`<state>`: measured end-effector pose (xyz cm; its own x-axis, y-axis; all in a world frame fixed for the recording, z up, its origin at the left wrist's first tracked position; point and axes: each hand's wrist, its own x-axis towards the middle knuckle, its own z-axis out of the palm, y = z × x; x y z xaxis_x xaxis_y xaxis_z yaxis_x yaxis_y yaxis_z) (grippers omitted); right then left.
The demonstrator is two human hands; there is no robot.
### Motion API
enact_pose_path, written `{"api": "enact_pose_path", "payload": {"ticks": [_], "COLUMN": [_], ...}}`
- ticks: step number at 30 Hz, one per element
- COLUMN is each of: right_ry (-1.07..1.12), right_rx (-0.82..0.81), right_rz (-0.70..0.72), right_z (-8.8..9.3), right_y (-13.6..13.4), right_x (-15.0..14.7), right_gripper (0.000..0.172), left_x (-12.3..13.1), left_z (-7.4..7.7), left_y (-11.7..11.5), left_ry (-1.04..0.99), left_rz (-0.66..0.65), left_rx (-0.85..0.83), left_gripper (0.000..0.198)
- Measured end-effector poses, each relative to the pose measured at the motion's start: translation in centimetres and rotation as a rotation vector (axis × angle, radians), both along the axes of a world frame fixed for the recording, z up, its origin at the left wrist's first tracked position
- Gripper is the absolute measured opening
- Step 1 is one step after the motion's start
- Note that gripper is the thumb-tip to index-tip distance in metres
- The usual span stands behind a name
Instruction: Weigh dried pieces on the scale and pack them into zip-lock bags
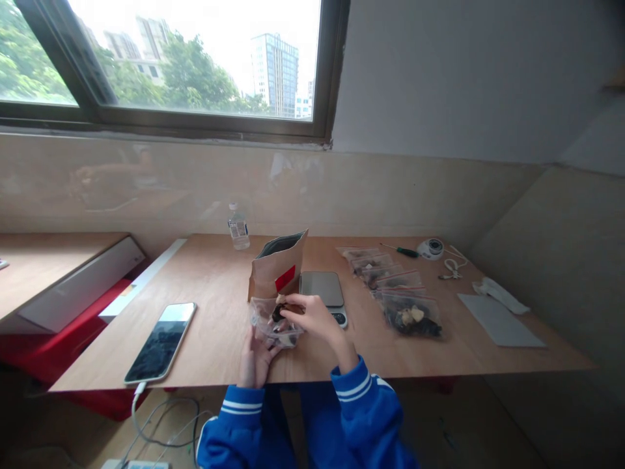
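My left hand is closed around the lower left side of a clear zip bag, holding it up near the table's front edge. Dark and pale dried pieces show through its plastic. Above the bag's mouth, my right hand pinches a dark dried piece with a pale bit beside it. Just behind stands an open brown paper pouch with a red label. To its right is a small kitchen scale, its display partly hidden by my right hand.
Several filled zip bags lie in a row on the right. Farther right are a screwdriver, a white camera and a white sheet. A phone with a charging cable lies at left; a water bottle stands at the back.
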<state>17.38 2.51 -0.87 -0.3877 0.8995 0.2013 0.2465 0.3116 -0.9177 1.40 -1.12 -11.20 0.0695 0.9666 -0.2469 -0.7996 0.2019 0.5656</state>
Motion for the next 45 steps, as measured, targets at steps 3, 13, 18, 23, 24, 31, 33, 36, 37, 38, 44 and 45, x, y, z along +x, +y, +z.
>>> {"api": "enact_pose_path", "payload": {"ticks": [3, 13, 18, 23, 24, 31, 33, 36, 37, 38, 44, 45], "right_ry": [0.193, -0.136, -0.301, -0.342, -0.352, -0.275, -0.182, -0.094, -0.112, -0.146, -0.54, -0.603], "right_rx": [0.023, 0.524, 0.549, 0.649, 0.666, 0.624, 0.591, 0.436, 0.358, 0.279, 0.123, 0.123], "right_rz": [-0.016, -0.076, 0.111, 0.106, 0.091, -0.029, -0.142, -0.179, -0.112, -0.036, 0.05, 0.043], "right_z": [1.9, 10.1, 9.5, 9.1, 9.0, 9.4, 9.4, 7.6, 6.5, 5.3, 0.1, -0.1], "right_y": [1.2, 8.7, 9.7, 9.5, 9.4, 8.0, 5.9, 1.7, 0.5, -0.6, -1.9, -1.8], "right_x": [0.8, 0.2, -0.4, -0.4, -0.5, -0.1, 0.2, 0.2, 0.0, -0.2, -3.4, -3.8], "right_gripper": [0.027, 0.024, 0.029, 0.041, 0.041, 0.037, 0.036, 0.031, 0.031, 0.03, 0.028, 0.027], "left_x": [-0.1, -0.4, -0.2, -0.3, -0.3, -0.4, -0.3, -0.1, -0.1, 0.0, 0.3, 0.3], "left_z": [-0.1, -0.4, 0.1, -0.4, -0.6, -0.3, -0.1, -0.1, -0.2, -0.3, -1.1, -1.2], "left_y": [-0.1, -0.1, -0.1, 0.0, 0.1, 0.1, 0.1, 0.3, 0.4, 0.6, 0.7, 0.6], "left_ry": [-0.019, -0.002, 0.029, 0.021, 0.015, -0.023, -0.008, 0.024, 0.035, 0.044, 0.109, 0.114], "left_rz": [-0.027, -0.101, -0.097, -0.115, -0.115, -0.113, -0.104, -0.062, -0.044, -0.028, -0.011, -0.017], "left_rx": [0.019, -0.012, -0.022, -0.007, -0.004, -0.028, -0.025, -0.027, -0.033, -0.04, 0.013, 0.027], "left_gripper": [0.056, 0.06, 0.058, 0.06, 0.059, 0.054, 0.054, 0.052, 0.05, 0.047, 0.048, 0.049]}}
